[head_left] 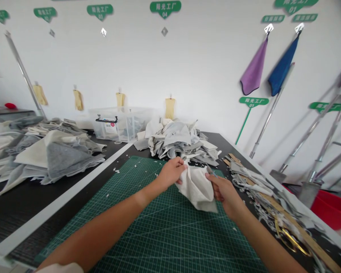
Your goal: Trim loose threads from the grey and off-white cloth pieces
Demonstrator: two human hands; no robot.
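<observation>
A long white-walled workroom holds a black worktop that runs away from the viewer, with green signs along the top of the wall, yellow rubber gloves pegged below them, and a purple towel and a blue towel hanging at the right. Beyond the worktop on the right stands a red tub. Far back sits a clear plastic storage box. Three masses of fabric fill the worktop: a flatter, layered stack of grey and cream cloth on the left, a loose, crumpled heap of grey and white cloth straight ahead, and a scatter of narrow offcuts on the right, around a long wooden ruler and gold-handled scissors. Small white crumbs of fabric dot a green cutting mat in the foreground. Above the mat, a rumpled white cloth hangs between two bare forearms, its lower corner near the mat but not clearly resting on it. The fingers of the left hand press together, pinching the cloth's upper edge. The right hand closes around its other side, and a small metal object, too small to identify, shows near those fingers.
</observation>
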